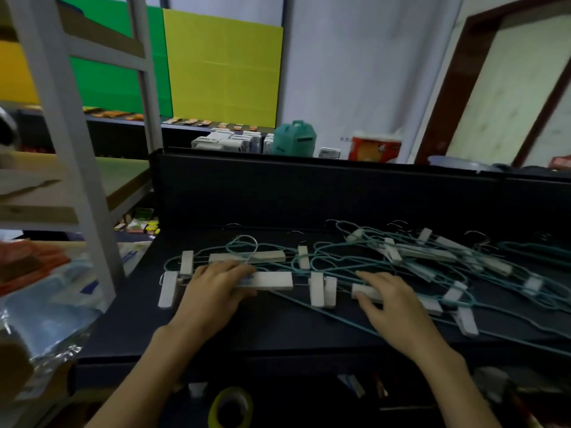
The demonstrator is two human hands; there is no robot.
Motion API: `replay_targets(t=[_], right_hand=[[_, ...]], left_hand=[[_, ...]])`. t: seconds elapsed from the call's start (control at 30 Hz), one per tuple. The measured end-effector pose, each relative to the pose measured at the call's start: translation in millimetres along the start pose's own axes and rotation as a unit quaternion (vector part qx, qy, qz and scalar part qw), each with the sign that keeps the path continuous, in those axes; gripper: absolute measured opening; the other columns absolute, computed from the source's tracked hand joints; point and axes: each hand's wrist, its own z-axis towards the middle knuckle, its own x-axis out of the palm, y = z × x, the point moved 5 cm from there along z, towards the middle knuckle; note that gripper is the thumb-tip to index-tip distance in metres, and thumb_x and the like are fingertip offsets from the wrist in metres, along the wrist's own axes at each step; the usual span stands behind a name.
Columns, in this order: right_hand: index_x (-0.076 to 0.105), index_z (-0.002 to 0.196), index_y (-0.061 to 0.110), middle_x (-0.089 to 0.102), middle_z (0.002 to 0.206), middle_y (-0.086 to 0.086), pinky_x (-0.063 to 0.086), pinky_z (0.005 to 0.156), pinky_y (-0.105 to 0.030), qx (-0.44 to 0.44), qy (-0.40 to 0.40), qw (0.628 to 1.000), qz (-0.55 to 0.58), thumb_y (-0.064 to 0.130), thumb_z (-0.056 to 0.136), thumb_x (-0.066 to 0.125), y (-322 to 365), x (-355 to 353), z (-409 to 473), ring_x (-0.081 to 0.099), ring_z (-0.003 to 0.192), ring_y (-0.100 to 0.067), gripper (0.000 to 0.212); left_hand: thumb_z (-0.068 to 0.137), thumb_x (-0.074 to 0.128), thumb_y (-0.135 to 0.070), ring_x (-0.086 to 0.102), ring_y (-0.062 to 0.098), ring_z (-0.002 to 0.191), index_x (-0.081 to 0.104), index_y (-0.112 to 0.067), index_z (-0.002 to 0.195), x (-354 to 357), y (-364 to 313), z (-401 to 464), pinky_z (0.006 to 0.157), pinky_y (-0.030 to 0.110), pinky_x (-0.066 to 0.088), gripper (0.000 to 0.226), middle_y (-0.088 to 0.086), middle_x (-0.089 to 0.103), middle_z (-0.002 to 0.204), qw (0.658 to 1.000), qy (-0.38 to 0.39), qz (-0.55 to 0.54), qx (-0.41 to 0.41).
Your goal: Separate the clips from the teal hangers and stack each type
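Hangers (426, 261) of thin teal wire lie tangled across the middle and right of the dark table (278, 332), white clips (323, 290) still fixed among them; no separate stack of either kind shows. Near the left edge, two white bars with clips lie one behind the other. The left hand (213, 291) rests on the nearer white bar (272, 281), fingers laid over it and thumb curled at its front edge, holding it. The right hand (389, 301) lies spread and flat, fingers pressing a clip (366, 292) and wire near the table's middle.

Judged: wire is light, springy and prone to snag on its neighbours; lifting one hanger will likely drag others. Clips appear rigid, spring-loaded and light. Best hold: steady the wire beside a clip, pinch the clip's tail ends to open it.
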Motion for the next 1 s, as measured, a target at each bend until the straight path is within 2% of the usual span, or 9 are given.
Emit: replay_targets(t=[0.23,0.5,0.67,0.83,0.9,1.0], right_hand=[[0.045,0.137,0.026,0.048,0.135,0.004,0.039,0.100,-0.031,0.003,-0.021,1.000,-0.006,0.039,0.094,0.050,-33.0,-26.8,4.7,0.042,0.125,-0.016,0.046],[0.048,0.134,0.026,0.052,0.132,0.002,0.042,0.096,-0.032,0.035,-0.052,0.998,-0.020,0.042,0.090,0.055,-117.4,-64.7,37.0,0.046,0.121,-0.017,0.048],[0.043,0.137,0.029,0.048,0.136,0.003,0.038,0.099,-0.033,0.027,-0.011,0.999,-0.014,0.054,0.085,0.054,-155.1,-66.6,68.1,0.043,0.124,-0.016,0.058],[0.032,0.143,0.034,0.036,0.147,0.002,0.036,0.105,-0.037,0.035,0.100,0.994,-0.003,0.065,0.076,0.057,-184.4,-53.2,106.9,0.037,0.132,-0.019,0.078],[0.030,0.144,0.031,0.035,0.149,0.002,0.037,0.105,-0.036,0.043,0.146,0.988,0.024,0.062,0.074,0.061,-190.4,-48.3,117.9,0.039,0.132,-0.020,0.083],[0.036,0.142,0.029,0.039,0.146,0.001,0.037,0.103,-0.032,0.052,0.171,0.983,0.053,0.053,0.075,0.069,-198.0,-43.2,127.4,0.041,0.130,-0.020,0.078]], left_hand=[[0.085,0.065,-0.032,0.050,0.025,0.117,0.058,-0.023,0.125,4.0,-28.6,16.0,0.096,0.040,0.036,0.041,-0.001,0.058,0.124,1.000,-0.007,-0.017,-0.004],[0.087,0.061,-0.038,0.049,0.021,0.114,0.054,-0.028,0.128,31.1,-67.7,63.1,0.092,0.035,0.032,0.042,-0.008,0.056,0.121,1.000,0.001,-0.015,0.012],[0.088,0.061,-0.033,0.051,0.022,0.110,0.055,-0.025,0.128,50.4,-80.2,83.0,0.093,0.035,0.032,0.041,-0.006,0.058,0.118,1.000,-0.002,-0.012,0.004],[0.085,0.067,-0.025,0.057,0.023,0.105,0.061,-0.023,0.121,64.1,-78.1,88.8,0.099,0.040,0.034,0.037,-0.005,0.062,0.113,1.000,-0.014,0.008,-0.008],[0.083,0.069,-0.021,0.058,0.023,0.105,0.062,-0.023,0.119,68.1,-74.5,89.3,0.101,0.043,0.034,0.037,-0.004,0.063,0.112,1.000,-0.018,0.016,-0.015],[0.082,0.069,-0.018,0.058,0.022,0.106,0.062,-0.024,0.119,73.0,-70.5,89.6,0.102,0.045,0.034,0.038,-0.005,0.063,0.114,0.999,-0.016,0.022,-0.024]])
